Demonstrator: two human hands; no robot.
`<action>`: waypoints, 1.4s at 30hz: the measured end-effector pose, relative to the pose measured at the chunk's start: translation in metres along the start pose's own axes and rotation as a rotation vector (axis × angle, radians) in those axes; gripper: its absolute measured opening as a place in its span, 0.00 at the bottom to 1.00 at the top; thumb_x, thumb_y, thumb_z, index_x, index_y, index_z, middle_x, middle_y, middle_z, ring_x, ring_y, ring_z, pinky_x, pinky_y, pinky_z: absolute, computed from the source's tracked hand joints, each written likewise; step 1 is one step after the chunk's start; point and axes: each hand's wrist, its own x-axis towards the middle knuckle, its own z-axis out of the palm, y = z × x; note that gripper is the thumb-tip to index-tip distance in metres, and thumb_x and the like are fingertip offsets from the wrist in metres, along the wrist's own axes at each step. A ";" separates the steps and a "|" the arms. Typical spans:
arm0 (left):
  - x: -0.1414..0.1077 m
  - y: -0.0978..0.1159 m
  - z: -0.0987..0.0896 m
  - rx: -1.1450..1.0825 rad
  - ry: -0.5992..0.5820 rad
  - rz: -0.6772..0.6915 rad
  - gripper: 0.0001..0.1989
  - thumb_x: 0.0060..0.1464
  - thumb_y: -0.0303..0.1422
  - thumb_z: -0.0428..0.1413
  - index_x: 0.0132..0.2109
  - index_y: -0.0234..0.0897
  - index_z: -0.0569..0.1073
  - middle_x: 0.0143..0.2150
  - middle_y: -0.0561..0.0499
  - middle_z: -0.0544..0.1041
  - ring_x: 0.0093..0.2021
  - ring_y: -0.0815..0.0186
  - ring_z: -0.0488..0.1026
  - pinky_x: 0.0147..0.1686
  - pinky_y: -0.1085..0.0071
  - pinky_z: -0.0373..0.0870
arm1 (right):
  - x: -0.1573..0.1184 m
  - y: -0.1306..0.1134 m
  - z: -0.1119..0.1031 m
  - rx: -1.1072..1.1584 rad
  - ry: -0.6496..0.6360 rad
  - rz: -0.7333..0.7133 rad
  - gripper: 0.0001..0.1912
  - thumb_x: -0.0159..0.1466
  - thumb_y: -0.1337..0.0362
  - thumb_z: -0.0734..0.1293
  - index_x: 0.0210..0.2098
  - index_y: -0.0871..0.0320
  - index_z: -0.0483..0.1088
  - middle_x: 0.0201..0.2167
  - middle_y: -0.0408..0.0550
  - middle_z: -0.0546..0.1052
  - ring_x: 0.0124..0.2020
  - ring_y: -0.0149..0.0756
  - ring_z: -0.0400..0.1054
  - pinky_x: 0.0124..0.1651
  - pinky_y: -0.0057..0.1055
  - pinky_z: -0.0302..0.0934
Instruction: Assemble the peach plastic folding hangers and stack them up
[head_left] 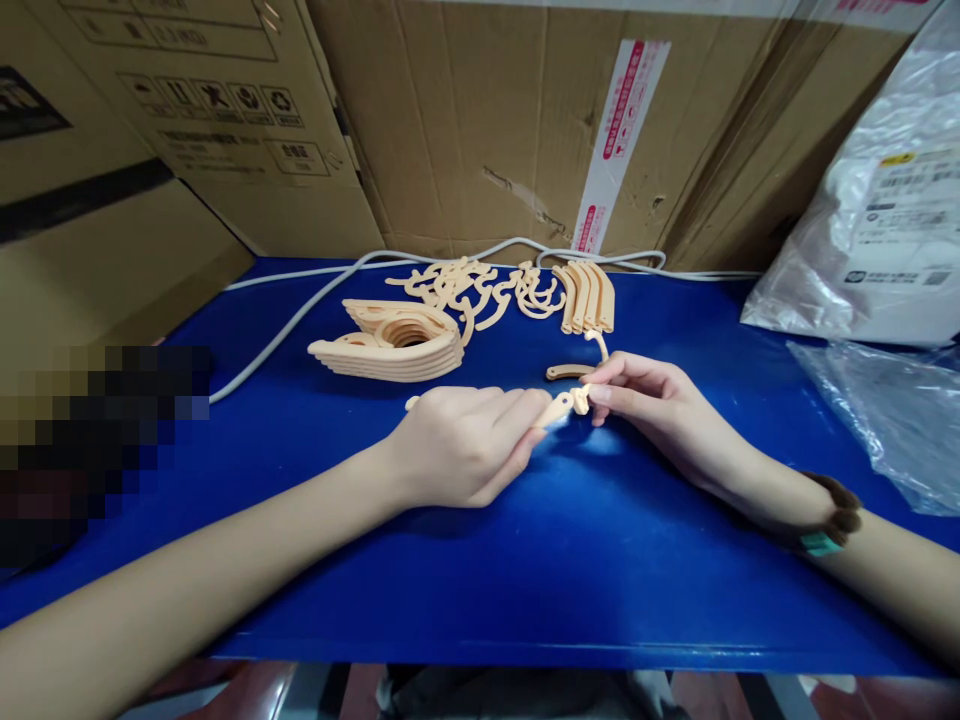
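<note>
1. The left hand [480, 440] was closed around a beige strip [555, 409], its holed end jutting past the fingers.
2. The right hand [649, 393] pinched a small knobbed piece [580, 400] between thumb and fingers, right by that end — whether the two touched could not be told.
3. Fitting them neatly seemed to call for a firm left grip close to the hole, the knob squared to it, and gentle pressure (slim parts might snap if forced).
4. On the blue table [525, 580], a curved strip [568, 372] lay just beyond the right fingertips — near enough, probably, to be knocked — with stacked beige frames [394, 350] behind the left hand.
</note>
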 end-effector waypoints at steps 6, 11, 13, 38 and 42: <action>0.001 0.001 0.000 -0.004 -0.014 0.014 0.12 0.67 0.31 0.43 0.46 0.32 0.69 0.32 0.50 0.78 0.26 0.65 0.73 0.25 0.69 0.65 | 0.002 -0.001 -0.003 0.032 -0.062 0.019 0.08 0.58 0.58 0.74 0.32 0.56 0.76 0.26 0.41 0.76 0.29 0.30 0.67 0.39 0.30 0.60; 0.001 -0.001 0.002 -0.077 -0.060 -0.010 0.12 0.68 0.32 0.42 0.48 0.33 0.67 0.33 0.51 0.78 0.28 0.65 0.74 0.27 0.69 0.66 | 0.002 -0.003 -0.004 0.030 -0.077 0.022 0.08 0.58 0.58 0.74 0.31 0.55 0.76 0.27 0.41 0.77 0.29 0.30 0.67 0.38 0.30 0.61; 0.001 -0.001 0.003 -0.088 -0.066 -0.014 0.12 0.68 0.32 0.42 0.48 0.33 0.67 0.33 0.51 0.77 0.28 0.65 0.74 0.27 0.70 0.66 | 0.003 -0.004 -0.004 0.034 -0.077 0.019 0.08 0.58 0.58 0.74 0.31 0.55 0.76 0.27 0.41 0.77 0.29 0.30 0.67 0.38 0.30 0.61; -0.001 -0.001 0.010 -0.118 -0.085 -0.065 0.11 0.62 0.31 0.43 0.39 0.35 0.68 0.22 0.57 0.72 0.18 0.69 0.70 0.17 0.73 0.59 | 0.003 -0.008 -0.005 -0.059 -0.178 0.027 0.09 0.60 0.60 0.72 0.31 0.58 0.72 0.27 0.40 0.73 0.24 0.26 0.64 0.29 0.26 0.58; -0.001 0.000 0.009 -0.121 -0.102 -0.065 0.11 0.62 0.31 0.42 0.38 0.35 0.69 0.23 0.56 0.73 0.19 0.68 0.71 0.17 0.72 0.58 | 0.002 -0.009 -0.004 -0.091 -0.180 0.019 0.09 0.61 0.59 0.71 0.31 0.58 0.70 0.26 0.40 0.71 0.24 0.26 0.61 0.29 0.27 0.55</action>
